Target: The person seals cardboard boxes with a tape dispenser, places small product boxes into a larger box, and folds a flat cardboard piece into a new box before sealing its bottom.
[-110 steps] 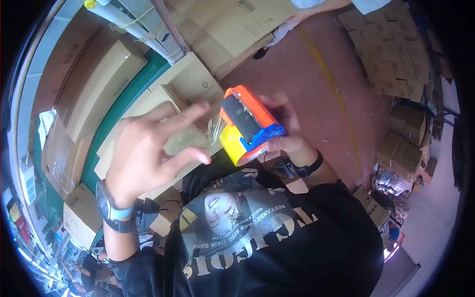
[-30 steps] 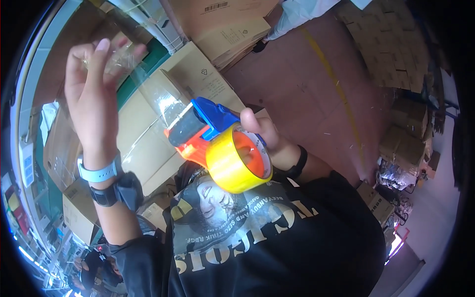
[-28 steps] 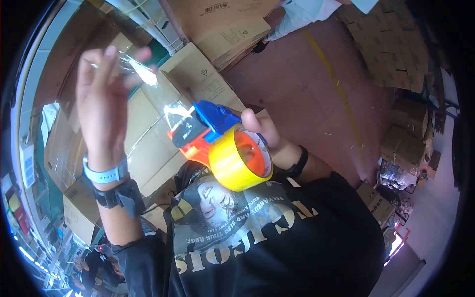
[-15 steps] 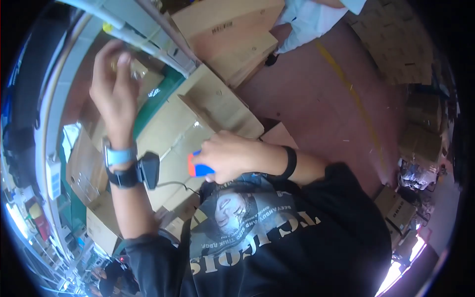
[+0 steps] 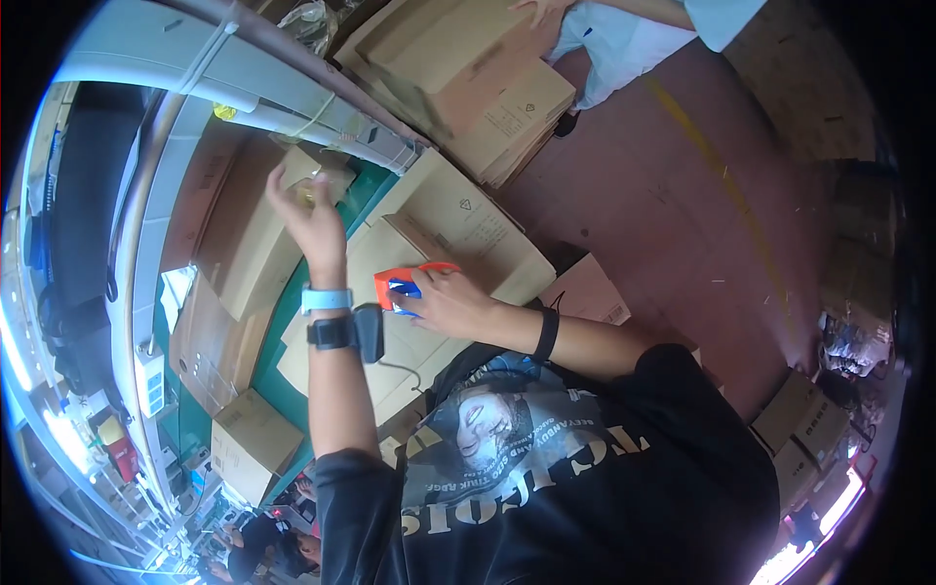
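Note:
My right hand (image 5: 453,302) is closed round an orange-and-blue tape dispenser (image 5: 383,290), just above a large flat cardboard box (image 5: 341,336). Its fingers hide much of the tool. An upright flap (image 5: 414,237) stands up from the box beyond this hand. My left hand (image 5: 317,229) is raised over the far left side of the box, with thumb and fingers apart. Behind its fingertips shows a blurred, yellowish, shiny patch by a small carton (image 5: 336,175); I cannot tell exactly what it is. A dark device with a cable sits on my left wrist.
A green work surface (image 5: 285,341) runs under the boxes. Along the left stands a white metal frame (image 5: 146,224). Folded cartons (image 5: 487,107) are stacked at the back, where another person's hand (image 5: 541,10) rests. A small carton (image 5: 255,444) stands lower left.
The whole view has shifted, moving the scene right. My right hand has turned and moved up along the box with the tape dispenser, showing more orange. My left hand's fingers have spread more.

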`<state>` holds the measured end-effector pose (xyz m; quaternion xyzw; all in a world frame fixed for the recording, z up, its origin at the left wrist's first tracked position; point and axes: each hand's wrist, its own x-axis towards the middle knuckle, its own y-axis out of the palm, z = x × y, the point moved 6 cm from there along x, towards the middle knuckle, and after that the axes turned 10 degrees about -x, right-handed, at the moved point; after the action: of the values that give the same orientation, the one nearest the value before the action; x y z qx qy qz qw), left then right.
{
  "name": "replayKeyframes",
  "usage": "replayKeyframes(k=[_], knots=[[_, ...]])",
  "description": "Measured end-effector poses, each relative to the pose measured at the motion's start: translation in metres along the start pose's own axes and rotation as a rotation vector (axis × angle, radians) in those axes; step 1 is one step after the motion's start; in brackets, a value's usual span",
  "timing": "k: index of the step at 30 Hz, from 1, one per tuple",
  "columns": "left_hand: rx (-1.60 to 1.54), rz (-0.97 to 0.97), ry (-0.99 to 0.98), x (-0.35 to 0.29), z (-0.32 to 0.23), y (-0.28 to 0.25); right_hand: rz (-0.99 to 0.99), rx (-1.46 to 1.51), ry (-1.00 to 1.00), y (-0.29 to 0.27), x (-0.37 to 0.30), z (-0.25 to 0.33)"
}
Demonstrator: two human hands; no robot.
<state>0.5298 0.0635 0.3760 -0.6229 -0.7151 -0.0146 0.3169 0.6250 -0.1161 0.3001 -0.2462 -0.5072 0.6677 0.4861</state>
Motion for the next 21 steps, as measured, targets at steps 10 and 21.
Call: replayKeyframes(k=[10, 21], knots=[[0.366, -0.575, 0.204, 0.014, 0.015, -0.023, 0.149, 0.068, -0.014, 0.007, 0.015, 0.001], [0.178, -0.528, 0.002, 0.009, 0.011, 0.064, 0.211, 0.607, 0.236, 0.091, 0.019, -0.024]])
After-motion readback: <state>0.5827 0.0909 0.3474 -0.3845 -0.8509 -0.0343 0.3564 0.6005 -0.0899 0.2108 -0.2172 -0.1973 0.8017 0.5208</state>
